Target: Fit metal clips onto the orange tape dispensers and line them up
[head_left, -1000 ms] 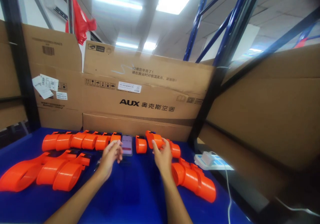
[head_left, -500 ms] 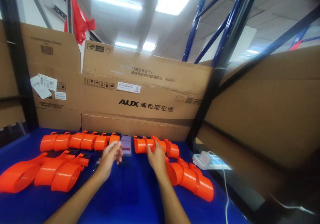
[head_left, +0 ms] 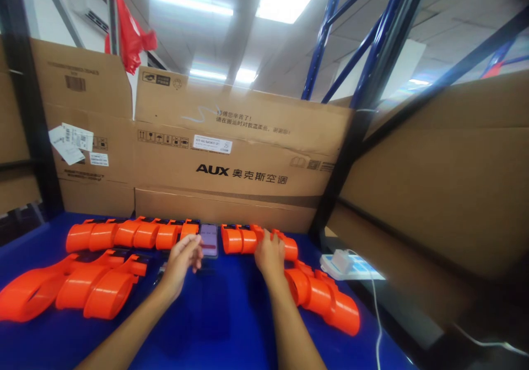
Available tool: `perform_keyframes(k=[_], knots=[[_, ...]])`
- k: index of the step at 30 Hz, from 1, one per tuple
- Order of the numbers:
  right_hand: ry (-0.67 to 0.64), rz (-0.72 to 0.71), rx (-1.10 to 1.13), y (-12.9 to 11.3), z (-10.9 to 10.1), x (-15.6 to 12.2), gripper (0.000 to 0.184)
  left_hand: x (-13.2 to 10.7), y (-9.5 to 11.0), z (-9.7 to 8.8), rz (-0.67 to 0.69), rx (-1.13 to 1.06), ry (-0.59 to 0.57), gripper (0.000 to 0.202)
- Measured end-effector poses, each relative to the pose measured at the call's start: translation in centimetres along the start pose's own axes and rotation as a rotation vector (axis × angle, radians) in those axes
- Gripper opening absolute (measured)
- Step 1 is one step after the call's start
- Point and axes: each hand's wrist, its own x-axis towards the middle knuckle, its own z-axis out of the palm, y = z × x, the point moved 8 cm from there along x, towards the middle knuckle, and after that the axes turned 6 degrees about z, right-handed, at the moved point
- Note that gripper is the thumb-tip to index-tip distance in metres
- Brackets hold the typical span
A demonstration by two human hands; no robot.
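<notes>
My right hand (head_left: pixel 270 255) rests on a short row of orange plastic ring parts (head_left: pixel 239 239) at the back of the blue table (head_left: pixel 223 315), its fingers curled over one of them. My left hand (head_left: pixel 183 260) hovers just in front of a phone (head_left: pixel 209 239) that lies between two rows of parts, fingers loosely bent and holding nothing. A longer row of the same orange parts (head_left: pixel 128 233) runs to the left of the phone.
Larger orange parts lie at the front left (head_left: pixel 74 288) and to the right (head_left: pixel 326 301) of my right arm. Cardboard boxes (head_left: pixel 231 161) wall the back and right side. A white power strip with a cable (head_left: pixel 347 265) sits at the table's right edge.
My right hand set an orange part down beside the lone ring, forming a row, then slid right along it. The left hand stayed by the phone.
</notes>
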Motion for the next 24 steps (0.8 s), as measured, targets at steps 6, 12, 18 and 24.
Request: perform_keyframes(k=[6, 12, 18, 24], knots=[[-0.026, 0.065, -0.067, 0.3, -0.2, 0.2, 0.036, -0.2, 0.3, 0.3, 0.013, 0.009, -0.024, 0.038], [-0.003, 0.068, -0.031, -0.2, -1.5, 0.0, 0.029, -0.3, 0.4, 0.5, 0.026, 0.025, -0.045, 0.036], [0.188, 0.077, 0.082, -1.0, -5.1, -0.7, 0.03, -0.1, 0.2, 0.2, 0.047, 0.063, -0.062, 0.035], [0.41, -0.265, 0.475, -5.2, -8.8, -3.9, 0.021, 0.0, 0.8, 0.5, 0.086, 0.092, -0.077, 0.039]])
